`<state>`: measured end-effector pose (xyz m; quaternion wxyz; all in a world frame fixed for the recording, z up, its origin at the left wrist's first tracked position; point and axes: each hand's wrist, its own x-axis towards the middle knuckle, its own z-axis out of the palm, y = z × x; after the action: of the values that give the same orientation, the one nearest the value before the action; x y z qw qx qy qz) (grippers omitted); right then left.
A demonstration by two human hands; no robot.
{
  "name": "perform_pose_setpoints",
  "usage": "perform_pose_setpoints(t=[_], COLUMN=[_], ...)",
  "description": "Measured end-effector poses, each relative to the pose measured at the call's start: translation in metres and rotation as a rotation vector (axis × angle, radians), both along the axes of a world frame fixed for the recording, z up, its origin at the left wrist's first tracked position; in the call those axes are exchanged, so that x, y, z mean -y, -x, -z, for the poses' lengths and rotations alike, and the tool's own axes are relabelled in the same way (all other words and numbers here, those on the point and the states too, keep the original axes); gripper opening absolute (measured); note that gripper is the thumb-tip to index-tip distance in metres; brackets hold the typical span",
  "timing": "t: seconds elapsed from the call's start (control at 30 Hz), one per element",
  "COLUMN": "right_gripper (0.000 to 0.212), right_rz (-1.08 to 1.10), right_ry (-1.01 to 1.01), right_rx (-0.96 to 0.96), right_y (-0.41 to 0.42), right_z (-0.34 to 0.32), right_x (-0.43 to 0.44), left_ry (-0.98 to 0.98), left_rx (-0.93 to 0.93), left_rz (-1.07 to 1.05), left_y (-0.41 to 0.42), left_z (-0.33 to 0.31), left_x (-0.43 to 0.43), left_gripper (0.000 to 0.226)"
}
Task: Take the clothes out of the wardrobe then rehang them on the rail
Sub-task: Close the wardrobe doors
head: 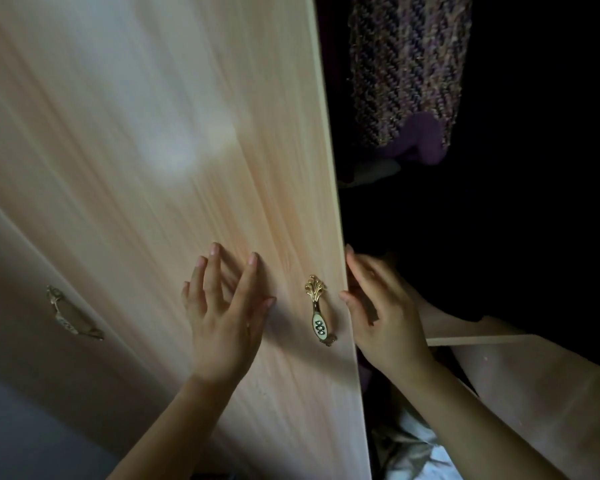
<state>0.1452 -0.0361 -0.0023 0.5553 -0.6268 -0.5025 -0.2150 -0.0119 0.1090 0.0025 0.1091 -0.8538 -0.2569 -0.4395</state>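
A pale wooden wardrobe door [174,140] fills the left and middle of the head view, partly swung open, with a gold handle [319,311] near its free edge. My left hand [222,320] lies flat on the door face with fingers spread, left of the handle. My right hand [378,306] curls around the door's free edge, fingers behind it. Inside the dark wardrobe hangs a knitted purple-brown garment [409,64] over a plain purple piece [420,140]. The rail is out of sight.
A second door with a bronze handle [71,315] stands at the lower left. A wooden shelf edge [482,340] crosses the interior at the right. Pale fabric [409,448] lies crumpled at the wardrobe bottom. The rest of the interior is dark.
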Motion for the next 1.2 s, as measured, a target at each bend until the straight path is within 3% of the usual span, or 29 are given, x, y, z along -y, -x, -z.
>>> perform_pose_setpoints(t=[0.43,0.63,0.77,1.07,1.2], right_gripper=[0.052,0.055,0.055,0.050,0.042], right_rz=[-0.002,0.161,0.288,0.749,0.904], right_ry=[0.063,0.340,0.496,0.566,0.487], right_rx=[-0.050,-0.041,-0.067,-0.132,0.023], right_y=[-0.017,0.010,0.054,0.157,0.189], right_z=[-0.003,-0.004,0.015,0.053,0.027], right_x=[-0.018,0.021,0.093,0.351,0.445], left_ry=[-0.031,0.135,0.337,0.458,0.482], left_rx=[-0.042,-0.225,-0.393,-0.604,-0.599], left_rz=[-0.088,-0.071,-0.006,0.368,0.612], left_y=[-0.015,0.007,0.041,0.081,0.073], left_z=[-0.001,-0.019,-0.010,0.060,0.065], left_x=[-0.011,0.015,0.055,0.208,0.300], left_gripper=[0.061,0.063,0.063,0.060,0.058])
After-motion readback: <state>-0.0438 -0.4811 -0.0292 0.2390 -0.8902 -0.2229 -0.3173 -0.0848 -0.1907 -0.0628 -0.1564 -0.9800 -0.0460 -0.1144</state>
